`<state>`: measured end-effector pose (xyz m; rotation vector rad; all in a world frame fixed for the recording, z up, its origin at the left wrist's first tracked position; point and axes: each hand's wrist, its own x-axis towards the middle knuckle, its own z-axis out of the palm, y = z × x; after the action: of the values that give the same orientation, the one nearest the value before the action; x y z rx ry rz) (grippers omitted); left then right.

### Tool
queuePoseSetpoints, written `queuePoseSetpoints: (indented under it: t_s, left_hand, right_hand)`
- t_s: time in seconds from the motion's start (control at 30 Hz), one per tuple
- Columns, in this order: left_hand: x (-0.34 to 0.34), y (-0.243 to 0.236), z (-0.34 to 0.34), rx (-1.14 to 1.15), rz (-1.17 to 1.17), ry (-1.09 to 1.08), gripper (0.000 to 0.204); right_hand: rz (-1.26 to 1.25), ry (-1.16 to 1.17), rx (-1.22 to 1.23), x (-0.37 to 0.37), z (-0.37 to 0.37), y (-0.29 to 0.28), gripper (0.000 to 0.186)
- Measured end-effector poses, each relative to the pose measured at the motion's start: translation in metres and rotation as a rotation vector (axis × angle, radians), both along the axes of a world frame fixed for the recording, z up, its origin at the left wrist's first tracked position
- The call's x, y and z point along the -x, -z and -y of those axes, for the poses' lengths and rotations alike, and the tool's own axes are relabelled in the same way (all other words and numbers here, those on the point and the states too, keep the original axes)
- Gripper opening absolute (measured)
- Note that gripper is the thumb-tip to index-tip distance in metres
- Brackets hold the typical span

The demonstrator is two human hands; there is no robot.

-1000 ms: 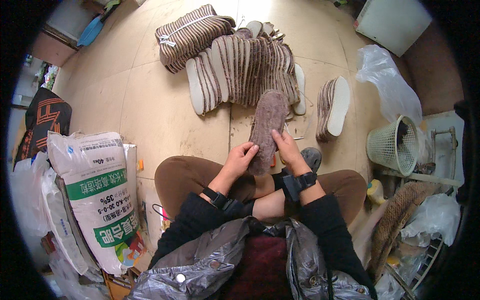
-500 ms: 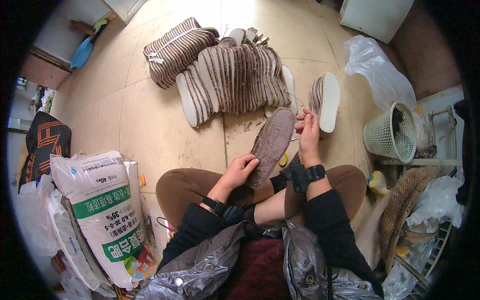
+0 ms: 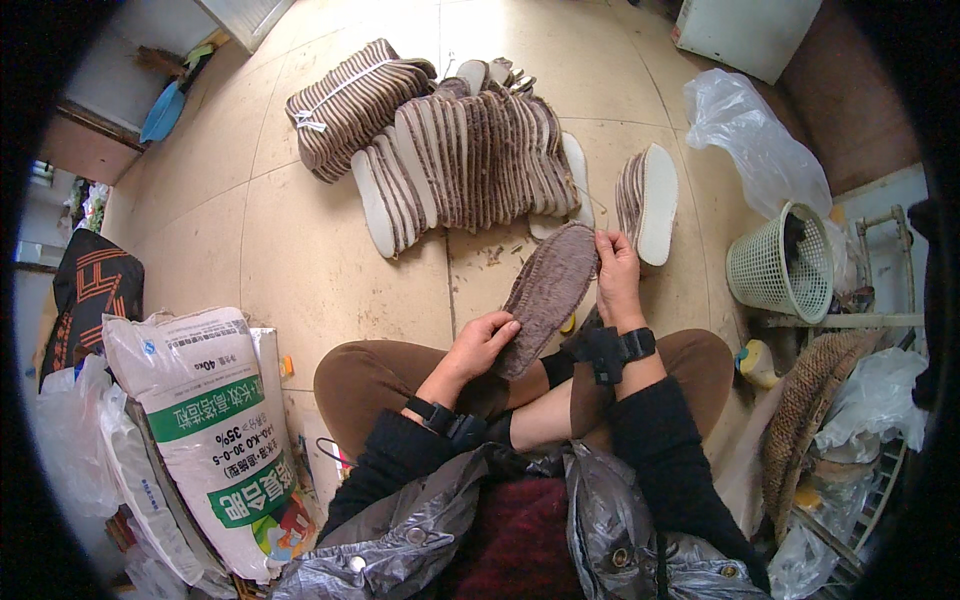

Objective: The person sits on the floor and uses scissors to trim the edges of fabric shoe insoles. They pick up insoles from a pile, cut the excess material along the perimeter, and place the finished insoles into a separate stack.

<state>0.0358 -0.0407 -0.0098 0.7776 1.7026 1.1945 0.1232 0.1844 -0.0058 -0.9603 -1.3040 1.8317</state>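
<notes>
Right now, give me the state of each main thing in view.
brown insole: held, fuzzy face showing
left grip: closed on insole's lower end
right grip: fingertips at insole's upper edge
insole bundle: tied with white cord
insole row: densely packed
small insole stack: on edge, pale face showing
plastic bag: crumpled
mesh basket: dark item inside
large sack: bulging

Insole (image 3: 552, 295) at centre: matt brown pile, fuzzy, rough. Insole row (image 3: 490, 160) at 12 o'clock: same fuzzy edges, pale matt cloth-like faces. Floor (image 3: 330, 240): smooth, slight sheen, glare toward 12. Clear bag (image 3: 755, 140) at 2: thin plastic, glossy, crumpled. Basket (image 3: 748, 272) at 3: perforated plastic, smooth. Brown woven piece (image 3: 812, 430) at 4: coarse, matt. Vest (image 3: 400, 530) at 6: shiny silver fabric, wrinkled; metal-look snaps (image 3: 357, 564). Sack (image 3: 205, 440) at 8: smooth printed plastic, low sheen.
</notes>
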Motion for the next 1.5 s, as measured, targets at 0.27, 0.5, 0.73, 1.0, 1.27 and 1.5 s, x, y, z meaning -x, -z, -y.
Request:
queuePoseSetpoints:
  t_s: [0.27, 0.5, 0.73, 1.0, 1.27, 1.5]
  left_hand:
    - [0.001, -0.002, -0.001, 0.013, -0.009, -0.021, 0.025]
    - [0.0, 0.001, 0.0, -0.041, -0.012, -0.078, 0.024]
    - [0.0, 0.004, -0.001, -0.102, 0.027, -0.218, 0.023]
    - [0.004, -0.001, 0.001, -0.187, 0.021, -0.347, 0.022]
    - [0.006, 0.0, 0.002, -0.242, 0.097, -0.472, 0.023]
    - [0.01, -0.002, 0.005, -0.261, 0.114, -0.483, 0.024]
  right_hand:
    - [-0.086, 0.059, 0.113, 0.001, 0.0, 0.011, 0.016]
    - [-0.104, 0.097, 0.196, 0.001, 0.0, 0.011, 0.018]
    - [-0.056, 0.106, 0.168, -0.001, 0.002, 0.011, 0.018]
    - [0.585, -0.362, -0.491, -0.001, 0.007, 0.039, 0.024]
    - [1.378, -0.786, -0.848, -0.014, 0.066, 0.071, 0.071]
    - [1.306, -0.81, -0.854, -0.012, 0.065, 0.078, 0.074]
